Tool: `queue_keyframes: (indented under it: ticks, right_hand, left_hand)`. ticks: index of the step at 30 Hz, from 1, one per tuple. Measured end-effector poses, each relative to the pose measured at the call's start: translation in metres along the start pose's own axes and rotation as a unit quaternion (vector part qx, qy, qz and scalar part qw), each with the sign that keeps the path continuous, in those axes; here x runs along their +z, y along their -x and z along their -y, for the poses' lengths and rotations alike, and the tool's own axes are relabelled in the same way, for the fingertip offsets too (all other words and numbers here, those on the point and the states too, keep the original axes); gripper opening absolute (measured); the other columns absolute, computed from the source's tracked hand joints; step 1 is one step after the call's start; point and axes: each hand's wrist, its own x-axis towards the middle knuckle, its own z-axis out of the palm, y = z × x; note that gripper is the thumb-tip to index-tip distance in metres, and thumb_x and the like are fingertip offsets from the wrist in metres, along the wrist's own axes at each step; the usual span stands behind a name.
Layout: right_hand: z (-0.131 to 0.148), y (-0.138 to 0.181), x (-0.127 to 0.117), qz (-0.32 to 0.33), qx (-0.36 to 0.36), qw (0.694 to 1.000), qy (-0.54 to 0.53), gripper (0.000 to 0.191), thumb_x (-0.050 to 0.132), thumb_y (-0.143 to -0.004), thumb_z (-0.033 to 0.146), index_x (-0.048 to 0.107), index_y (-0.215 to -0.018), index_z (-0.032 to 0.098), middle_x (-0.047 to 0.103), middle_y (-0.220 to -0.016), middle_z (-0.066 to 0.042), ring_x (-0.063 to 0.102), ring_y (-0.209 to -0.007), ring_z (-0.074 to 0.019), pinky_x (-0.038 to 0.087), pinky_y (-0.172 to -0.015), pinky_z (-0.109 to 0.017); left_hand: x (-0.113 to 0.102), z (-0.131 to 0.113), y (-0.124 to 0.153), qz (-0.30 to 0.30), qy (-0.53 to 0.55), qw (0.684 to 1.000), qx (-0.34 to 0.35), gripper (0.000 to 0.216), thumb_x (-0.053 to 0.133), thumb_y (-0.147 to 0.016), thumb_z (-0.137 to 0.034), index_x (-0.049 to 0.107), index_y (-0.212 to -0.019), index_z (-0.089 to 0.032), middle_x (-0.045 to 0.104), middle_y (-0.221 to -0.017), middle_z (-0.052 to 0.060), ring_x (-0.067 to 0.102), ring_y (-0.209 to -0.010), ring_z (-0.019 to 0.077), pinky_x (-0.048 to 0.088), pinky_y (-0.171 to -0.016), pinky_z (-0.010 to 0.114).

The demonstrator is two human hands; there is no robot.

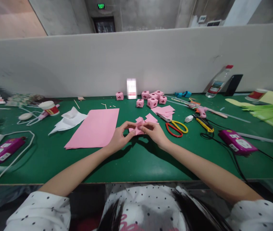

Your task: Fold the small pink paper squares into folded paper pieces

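My left hand and my right hand meet over the green table, both pinching a small folded pink paper piece between their fingertips. The piece is partly assembled, with flaps sticking out. A large flat pink sheet lies just left of my left hand. Several loose folded pink squares lie just beyond my right hand. Several finished pink paper cubes stand at the back, near the grey partition.
Scissors with red and yellow handles lie right of my hands, then a glue gun, a yellow cutter and a purple device with cable. A second purple device, white paper and a cup sit left. Green paper and a bottle lie far right.
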Motion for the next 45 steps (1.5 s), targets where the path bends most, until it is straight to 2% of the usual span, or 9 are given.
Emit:
queue_keyframes:
  ticks: [4,7,16,22,26,33,40,43,45]
  right_hand:
    - [0.0014,0.0003,-0.0011,0.0,-0.002,1.0,-0.016,0.032,0.076,-0.07,0.048,0.073,-0.083,0.019,0.071,-0.082,-0.002,0.061,-0.074,-0.0158,0.047,-0.07,-0.028]
    - [0.0036,0.0015,-0.0016,0.001,0.019,0.999,-0.046,0.034,0.076,-0.07,0.05,0.073,-0.084,0.019,0.07,-0.082,-0.003,0.06,-0.073,-0.0156,0.047,-0.066,-0.028]
    - [0.0024,0.0017,-0.0028,0.0,0.028,0.997,-0.07,0.034,0.076,-0.071,0.051,0.071,-0.079,0.019,0.065,-0.077,-0.001,0.057,-0.069,-0.0139,0.046,-0.065,-0.028]
    - [0.0028,0.0021,-0.003,0.003,0.024,0.998,-0.055,0.038,0.076,-0.069,0.054,0.069,-0.078,0.018,0.063,-0.074,0.0,0.054,-0.067,-0.0129,0.044,-0.065,-0.027]
    - [0.0033,0.0023,-0.0016,0.01,0.008,0.999,-0.037,0.038,0.076,-0.069,0.054,0.067,-0.074,0.018,0.061,-0.07,0.001,0.053,-0.066,-0.0127,0.043,-0.065,-0.027]
    - [0.0015,0.0021,0.0021,0.035,-0.008,0.999,-0.022,0.039,0.076,-0.069,0.055,0.066,-0.075,0.017,0.065,-0.074,-0.001,0.058,-0.069,-0.0147,0.047,-0.072,-0.03]
    - [-0.0004,0.003,0.002,0.044,-0.031,0.998,0.027,0.04,0.072,-0.073,0.055,0.068,-0.079,0.016,0.066,-0.077,-0.002,0.059,-0.07,-0.0155,0.047,-0.068,-0.029]
    - [0.0023,0.0043,0.0023,0.04,-0.044,0.997,0.054,0.038,0.073,-0.073,0.054,0.067,-0.077,0.016,0.066,-0.077,-0.002,0.059,-0.071,-0.0157,0.047,-0.066,-0.028]
    - [0.005,0.0047,0.0024,0.04,-0.051,0.997,0.03,0.037,0.073,-0.074,0.053,0.068,-0.083,0.017,0.068,-0.083,-0.003,0.061,-0.075,-0.0162,0.049,-0.069,-0.028]
  left_hand:
    - [-0.0017,0.0003,-0.0023,-0.053,-0.005,0.999,0.013,0.019,0.055,-0.093,-0.03,0.062,-0.107,-0.02,0.065,-0.118,0.009,0.06,-0.115,0.0219,0.048,-0.1,0.038]
    - [-0.0035,0.0021,-0.0045,-0.072,-0.006,0.997,-0.001,0.022,0.055,-0.093,-0.033,0.061,-0.11,-0.02,0.064,-0.119,0.009,0.06,-0.115,0.0218,0.05,-0.097,0.037]
    - [-0.0008,0.0048,-0.0056,-0.044,0.007,0.998,-0.036,0.028,0.051,-0.095,-0.04,0.059,-0.111,-0.019,0.067,-0.111,0.008,0.063,-0.104,0.0202,0.05,-0.091,0.033]
    - [-0.0024,0.0026,-0.005,-0.012,0.002,0.999,-0.046,0.032,0.05,-0.095,-0.043,0.067,-0.103,-0.017,0.07,-0.103,0.006,0.064,-0.096,0.0195,0.048,-0.087,0.03]
    - [-0.0038,0.0012,-0.0048,-0.01,0.028,0.998,-0.054,0.034,0.053,-0.093,-0.044,0.07,-0.105,-0.017,0.071,-0.105,0.007,0.064,-0.097,0.0208,0.048,-0.087,0.03]
    - [-0.0047,0.0029,-0.0055,-0.019,0.074,0.994,-0.074,0.029,0.063,-0.086,-0.042,0.072,-0.095,-0.016,0.073,-0.095,0.006,0.064,-0.086,0.0188,0.05,-0.078,0.028]
    - [-0.0028,0.0035,-0.0056,-0.014,0.1,0.99,-0.1,0.03,0.072,-0.079,-0.044,0.073,-0.089,-0.016,0.071,-0.081,0.004,0.062,-0.071,0.015,0.049,-0.068,0.026]
    - [-0.0029,0.003,-0.0065,-0.012,0.095,0.991,-0.098,0.03,0.071,-0.078,-0.045,0.073,-0.084,-0.016,0.071,-0.079,0.004,0.062,-0.07,0.015,0.049,-0.067,0.027]
    - [-0.0035,0.0028,-0.0069,-0.01,0.086,0.992,-0.095,0.03,0.071,-0.079,-0.045,0.074,-0.084,-0.016,0.072,-0.081,0.005,0.062,-0.072,0.0157,0.049,-0.068,0.027]
